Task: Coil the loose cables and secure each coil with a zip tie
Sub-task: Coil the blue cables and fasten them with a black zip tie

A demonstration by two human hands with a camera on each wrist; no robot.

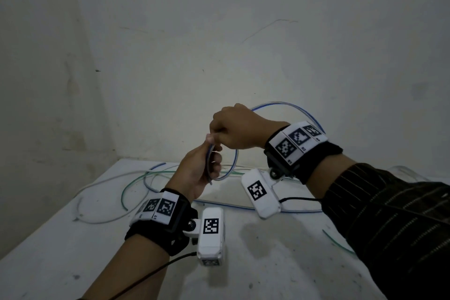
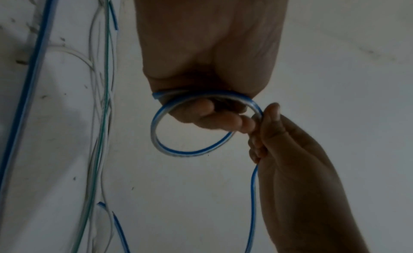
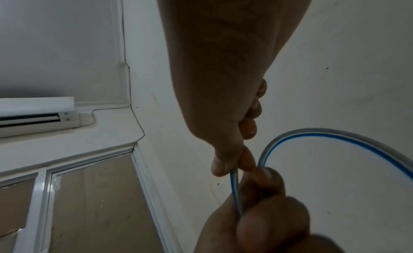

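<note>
Left forearm [image 1: 136,258] comes in low, nearest the head camera, with a black strap [image 1: 158,226] and a white tagged camera block [image 1: 211,234] at the wrist. Left hand [image 1: 198,170] is raised over the table [image 1: 60,251], fingers curled round a small loop of blue-striped cable [image 1: 233,165]. In the left wrist view the loop [image 2: 190,150] hangs under that hand [image 2: 208,50], cable running across the curled fingers [image 2: 221,119].

Right hand [image 1: 235,129] sits just above and touching the left, closed. It pinches the same cable between thumb and fingers where the loop closes; right wrist view shows the pinch [image 3: 232,161] with the cable [image 3: 335,138] arcing off to the right. Left wrist view: right hand [image 2: 290,150] has the cable going in at the top and a strand dropping out below it. Both hands grasping the cable, neither free.

Rest of the blue cable arcs up behind the right wrist and trails along the table under the right arm. Right sleeve [image 1: 394,221] is dark with thin stripes.

On the table, loose: white cable [image 1: 97,185], green cable [image 1: 126,190] crossing it, another green bit [image 1: 338,242] near the right sleeve. Can't pick out a zip tie in any view.

Right wrist view also catches an air conditioner [image 3: 38,113] on the wall and a window frame [image 3: 42,195].
</note>
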